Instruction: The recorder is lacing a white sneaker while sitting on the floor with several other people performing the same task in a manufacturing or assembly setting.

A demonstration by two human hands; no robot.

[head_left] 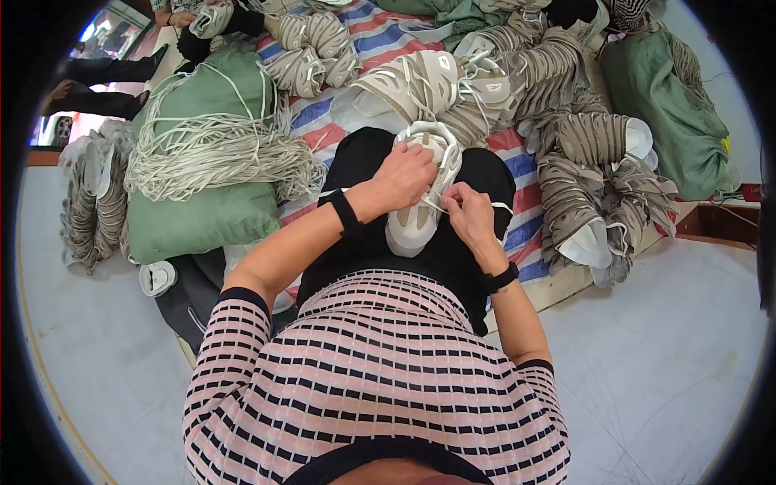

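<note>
A white and beige shoe upper (414, 232) lies across my lap, its pale toe toward me and its padded collar away from me. Over its left side bends my left hand (402, 176), fingers curled onto the upper near the lace holes; the fingertips are partly hidden. On the other side my right hand (470, 217) pinches a white shoelace (436, 207) between thumb and index finger, close to the lace holes. Black wristbands circle both wrists. Loose white lace also shows on my dark trousers at either side.
A bundle of white laces (218, 158) rests on a stuffed green sack (202, 222) at left. Stacked shoe uppers (578, 182) crowd the right, with more uppers (416, 81) ahead on a striped sheet (373, 36). Another person's hand (182, 18) shows at the far left.
</note>
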